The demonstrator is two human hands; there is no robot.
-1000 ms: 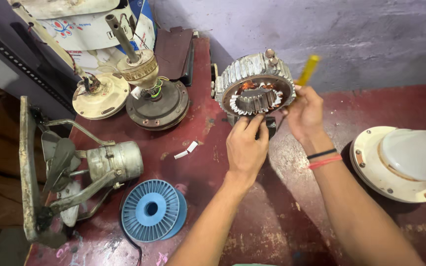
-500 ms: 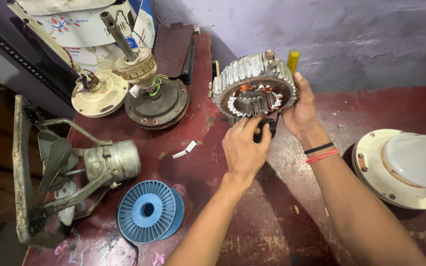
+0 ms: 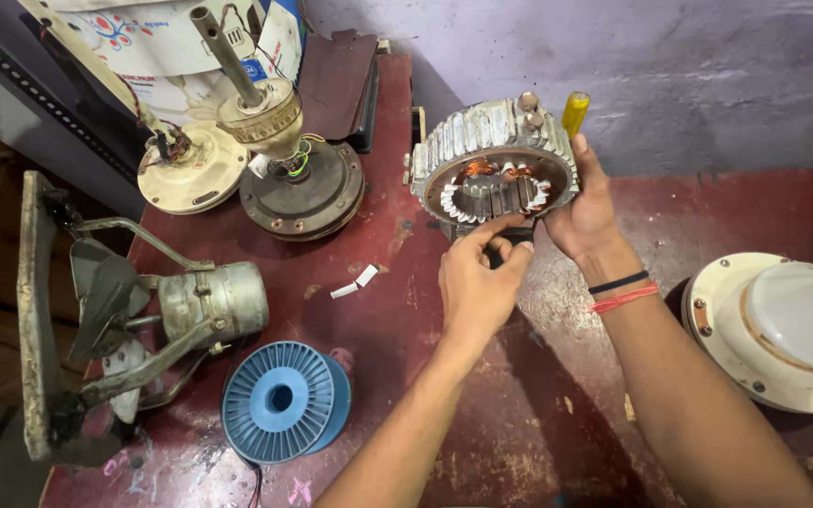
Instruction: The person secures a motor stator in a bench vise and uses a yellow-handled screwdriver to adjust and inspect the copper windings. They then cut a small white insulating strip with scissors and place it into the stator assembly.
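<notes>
A round grey motor stator (image 3: 493, 160) with copper windings stands tilted on edge on the dark red table (image 3: 406, 310). My right hand (image 3: 587, 209) holds its right rim and also grips a yellow-handled tool (image 3: 575, 111) that sticks up behind it. My left hand (image 3: 477, 273) pinches at the stator's lower edge with thumb and fingers, near a small dark part there.
A fan motor with a shaft (image 3: 284, 169) and a cream motor cover (image 3: 190, 169) stand at the back left. A grey exhaust fan with frame (image 3: 143, 310) lies left, a blue spool (image 3: 282, 400) in front. A white fan housing (image 3: 783, 329) sits right.
The yellow-handled tool has swung from a slant to nearly upright behind the stator. My left hand has stayed at the lower rim. The view has shifted slightly.
</notes>
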